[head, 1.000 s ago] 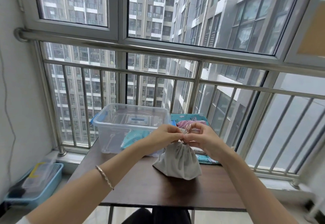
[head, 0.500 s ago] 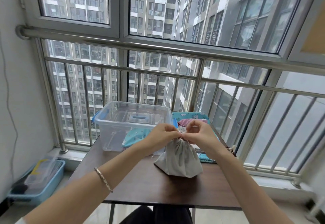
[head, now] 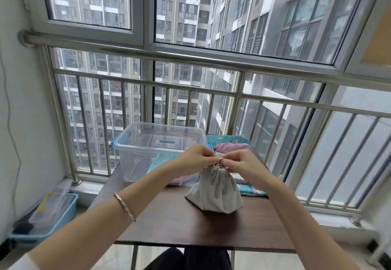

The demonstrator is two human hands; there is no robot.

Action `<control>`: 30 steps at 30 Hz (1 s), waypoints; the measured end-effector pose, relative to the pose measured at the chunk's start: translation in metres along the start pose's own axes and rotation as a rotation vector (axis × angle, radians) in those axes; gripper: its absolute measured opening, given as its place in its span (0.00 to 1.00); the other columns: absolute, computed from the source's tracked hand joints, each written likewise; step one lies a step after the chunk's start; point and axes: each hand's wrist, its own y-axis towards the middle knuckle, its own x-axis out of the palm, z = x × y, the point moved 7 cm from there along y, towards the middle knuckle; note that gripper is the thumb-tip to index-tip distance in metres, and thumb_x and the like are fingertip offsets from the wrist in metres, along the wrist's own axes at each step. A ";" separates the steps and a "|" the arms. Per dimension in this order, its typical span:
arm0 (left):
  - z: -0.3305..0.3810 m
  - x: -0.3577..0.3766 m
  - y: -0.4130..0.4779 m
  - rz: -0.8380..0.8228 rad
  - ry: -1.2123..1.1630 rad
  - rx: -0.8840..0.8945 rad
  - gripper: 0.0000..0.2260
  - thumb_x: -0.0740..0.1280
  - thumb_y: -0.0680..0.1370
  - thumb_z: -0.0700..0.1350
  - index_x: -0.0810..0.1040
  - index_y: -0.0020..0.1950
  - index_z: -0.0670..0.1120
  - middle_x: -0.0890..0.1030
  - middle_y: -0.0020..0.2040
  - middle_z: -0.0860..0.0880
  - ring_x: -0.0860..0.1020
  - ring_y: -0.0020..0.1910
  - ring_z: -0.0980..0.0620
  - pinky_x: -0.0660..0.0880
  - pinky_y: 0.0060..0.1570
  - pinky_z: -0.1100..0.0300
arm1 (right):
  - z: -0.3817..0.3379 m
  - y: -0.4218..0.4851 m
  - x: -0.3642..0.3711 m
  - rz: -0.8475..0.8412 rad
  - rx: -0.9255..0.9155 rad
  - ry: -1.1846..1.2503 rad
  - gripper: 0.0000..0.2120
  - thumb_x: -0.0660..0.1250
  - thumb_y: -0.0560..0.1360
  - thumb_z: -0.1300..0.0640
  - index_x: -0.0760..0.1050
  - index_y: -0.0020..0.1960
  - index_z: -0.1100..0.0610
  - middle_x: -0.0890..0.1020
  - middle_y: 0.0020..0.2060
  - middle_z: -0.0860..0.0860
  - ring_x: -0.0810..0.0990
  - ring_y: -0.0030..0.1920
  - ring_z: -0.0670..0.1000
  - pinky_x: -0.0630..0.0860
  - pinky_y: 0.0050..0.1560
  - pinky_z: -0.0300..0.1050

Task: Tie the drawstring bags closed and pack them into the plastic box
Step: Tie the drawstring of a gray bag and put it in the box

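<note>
Drawstring bag [head: 215, 191], of pale cloth, stands on the dark table [head: 169, 223] directly beneath our two hands, its neck gathered tight. Our left hand [head: 194, 159] and right hand [head: 241, 164] meet fingertip to fingertip just above that neck, each pinching the drawstring [head: 220, 160] with curled fingers. Just beyond our left hand sits the clear plastic box [head: 148, 142]; through its wall we see a teal patterned bag [head: 163, 159]. Beyond our right hand a pink bag [head: 230, 147] lies on teal cloth [head: 228, 139]. A bracelet [head: 123, 206] circles our left wrist. Well off to that arm's left, a blue bin [head: 63, 208] rests on the floor.
</note>
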 end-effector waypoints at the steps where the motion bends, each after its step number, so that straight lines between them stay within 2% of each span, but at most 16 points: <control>1: 0.001 -0.001 0.000 0.011 0.019 0.008 0.17 0.66 0.70 0.57 0.84 0.44 0.44 0.82 0.41 0.41 0.75 0.40 0.53 0.71 0.44 0.56 | 0.001 0.000 0.001 -0.024 0.006 0.057 0.08 0.66 0.77 0.64 0.82 0.54 0.63 0.85 0.46 0.57 0.82 0.44 0.46 0.77 0.45 0.35; 3: 0.002 -0.003 0.001 0.021 0.051 0.018 0.12 0.67 0.75 0.53 0.83 0.41 0.46 0.81 0.40 0.41 0.74 0.39 0.53 0.70 0.44 0.57 | 0.003 0.000 0.001 -0.020 0.003 0.187 0.10 0.67 0.76 0.66 0.81 0.56 0.63 0.85 0.49 0.59 0.83 0.48 0.48 0.78 0.50 0.38; 6: 0.006 -0.004 0.000 0.027 0.081 0.020 0.09 0.66 0.78 0.50 0.82 0.40 0.48 0.78 0.36 0.49 0.73 0.37 0.55 0.69 0.42 0.59 | 0.011 0.003 -0.002 0.041 0.057 0.474 0.12 0.68 0.73 0.71 0.75 0.55 0.61 0.82 0.47 0.61 0.82 0.47 0.54 0.79 0.54 0.47; 9: 0.006 -0.004 0.001 0.032 0.085 0.028 0.10 0.66 0.78 0.50 0.82 0.45 0.45 0.80 0.39 0.50 0.75 0.40 0.55 0.71 0.46 0.60 | 0.016 0.007 0.005 -0.037 0.105 0.795 0.11 0.65 0.74 0.72 0.71 0.54 0.63 0.79 0.50 0.63 0.81 0.49 0.56 0.79 0.52 0.46; 11: 0.006 -0.002 0.002 0.028 0.058 0.030 0.08 0.66 0.78 0.48 0.82 0.45 0.46 0.81 0.41 0.47 0.75 0.41 0.54 0.71 0.47 0.59 | 0.017 0.008 0.008 -0.066 0.103 0.874 0.10 0.63 0.74 0.72 0.72 0.54 0.63 0.77 0.52 0.63 0.79 0.49 0.57 0.79 0.50 0.45; 14: 0.003 0.002 0.004 0.033 -0.004 0.038 0.07 0.67 0.78 0.47 0.82 0.44 0.45 0.82 0.43 0.40 0.75 0.42 0.52 0.71 0.47 0.55 | 0.015 0.008 0.006 -0.015 0.070 0.818 0.09 0.64 0.73 0.73 0.73 0.50 0.63 0.78 0.47 0.62 0.80 0.45 0.56 0.80 0.47 0.44; 16: 0.002 0.003 0.004 0.041 -0.014 0.040 0.07 0.66 0.78 0.46 0.82 0.43 0.46 0.80 0.40 0.44 0.74 0.41 0.52 0.69 0.45 0.55 | 0.012 0.006 0.000 0.084 0.029 0.687 0.09 0.66 0.73 0.74 0.73 0.49 0.63 0.79 0.44 0.61 0.81 0.42 0.55 0.80 0.46 0.45; 20: 0.003 0.004 0.002 0.043 -0.041 0.036 0.09 0.66 0.78 0.46 0.82 0.44 0.43 0.75 0.35 0.49 0.70 0.37 0.53 0.65 0.41 0.57 | 0.005 0.001 -0.010 0.233 -0.098 0.380 0.09 0.70 0.70 0.72 0.73 0.48 0.68 0.82 0.46 0.64 0.83 0.42 0.57 0.81 0.47 0.52; 24: 0.004 0.006 0.002 0.050 -0.051 0.023 0.09 0.66 0.78 0.46 0.82 0.44 0.42 0.75 0.35 0.50 0.70 0.36 0.54 0.65 0.40 0.59 | 0.000 -0.003 -0.012 0.287 -0.157 0.240 0.05 0.73 0.69 0.70 0.77 0.43 0.67 0.82 0.42 0.59 0.83 0.39 0.51 0.79 0.42 0.41; 26: 0.004 0.006 0.002 0.054 -0.069 0.009 0.11 0.67 0.78 0.47 0.82 0.46 0.39 0.75 0.36 0.48 0.70 0.37 0.53 0.66 0.40 0.59 | 0.002 -0.003 -0.013 0.289 -0.170 0.213 0.03 0.74 0.69 0.68 0.80 0.41 0.65 0.83 0.40 0.57 0.82 0.39 0.51 0.78 0.43 0.40; 28: 0.005 0.006 0.002 0.053 -0.074 0.003 0.11 0.67 0.78 0.47 0.82 0.45 0.40 0.74 0.35 0.48 0.69 0.36 0.53 0.65 0.38 0.60 | 0.003 -0.004 -0.013 0.286 -0.152 0.206 0.01 0.73 0.71 0.65 0.83 0.43 0.63 0.84 0.40 0.56 0.82 0.40 0.47 0.78 0.43 0.38; 30: 0.006 0.006 0.001 0.049 -0.069 -0.002 0.09 0.67 0.78 0.47 0.81 0.41 0.44 0.74 0.33 0.50 0.69 0.34 0.54 0.65 0.36 0.62 | 0.001 -0.005 -0.013 0.283 -0.154 0.194 0.04 0.73 0.72 0.63 0.84 0.44 0.63 0.84 0.39 0.54 0.82 0.39 0.43 0.76 0.41 0.34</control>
